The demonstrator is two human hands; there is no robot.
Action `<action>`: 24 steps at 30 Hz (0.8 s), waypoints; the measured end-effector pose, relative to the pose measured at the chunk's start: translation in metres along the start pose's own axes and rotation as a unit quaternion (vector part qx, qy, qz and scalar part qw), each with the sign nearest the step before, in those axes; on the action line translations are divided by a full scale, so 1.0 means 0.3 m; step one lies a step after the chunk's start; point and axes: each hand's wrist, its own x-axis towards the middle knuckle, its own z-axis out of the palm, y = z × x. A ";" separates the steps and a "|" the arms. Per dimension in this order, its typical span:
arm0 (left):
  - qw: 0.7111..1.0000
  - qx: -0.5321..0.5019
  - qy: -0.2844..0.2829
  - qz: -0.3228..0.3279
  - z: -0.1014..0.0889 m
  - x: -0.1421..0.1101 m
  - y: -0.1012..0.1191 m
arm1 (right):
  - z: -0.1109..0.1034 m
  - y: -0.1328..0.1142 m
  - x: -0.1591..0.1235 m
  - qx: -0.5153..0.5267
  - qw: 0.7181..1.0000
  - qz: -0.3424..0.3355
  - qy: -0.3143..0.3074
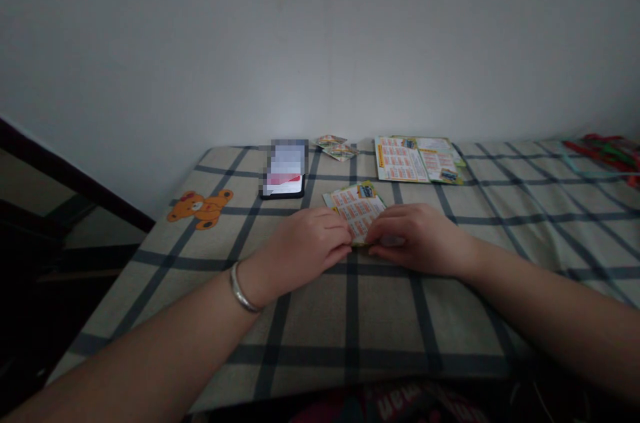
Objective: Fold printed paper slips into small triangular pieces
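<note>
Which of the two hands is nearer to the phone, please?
Left. The left hand is on the near side of the phone, slightly to its right; the right hand is farther to the right.

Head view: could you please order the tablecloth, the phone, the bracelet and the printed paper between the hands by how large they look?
1. Tablecloth, by far the largest.
2. Phone and printed paper: not ranked, because they look similar and the paper is partly hidden.
3. Bracelet, the smallest.
</note>
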 end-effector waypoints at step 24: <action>0.998 -0.037 -0.037 -0.045 -0.009 -0.031 -0.044 | -0.094 0.029 -0.022 0.154 0.973 -0.023 -0.168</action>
